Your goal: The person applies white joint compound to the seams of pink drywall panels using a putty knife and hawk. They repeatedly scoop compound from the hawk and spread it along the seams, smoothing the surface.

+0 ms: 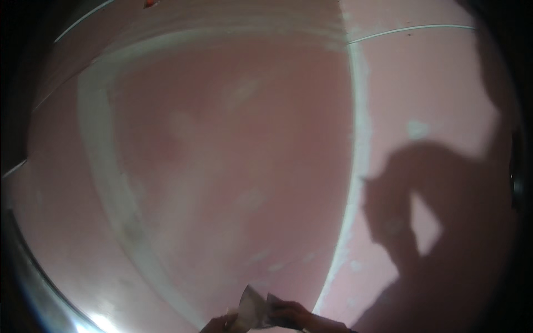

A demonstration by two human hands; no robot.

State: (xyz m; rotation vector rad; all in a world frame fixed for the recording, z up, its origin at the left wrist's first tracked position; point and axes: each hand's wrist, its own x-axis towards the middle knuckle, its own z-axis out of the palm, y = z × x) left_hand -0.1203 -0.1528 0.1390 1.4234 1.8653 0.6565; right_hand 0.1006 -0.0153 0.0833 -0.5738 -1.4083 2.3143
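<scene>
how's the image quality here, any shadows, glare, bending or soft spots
Head view: dark shadow across the lower right of the pink surface; head view: bright glare at lower left; head view: pale left band bowed, likely by the fisheye; head view: left hand and right hand dim, fine detail soft.

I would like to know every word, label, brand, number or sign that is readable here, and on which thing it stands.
None can be read.
Matte pink panelled surface with smeared pale grey bands: no lettering visible.
Flat grey blades at the left hand and right hand: no marking distinguishable.
Small red object at the top edge: too small to tell.
</scene>
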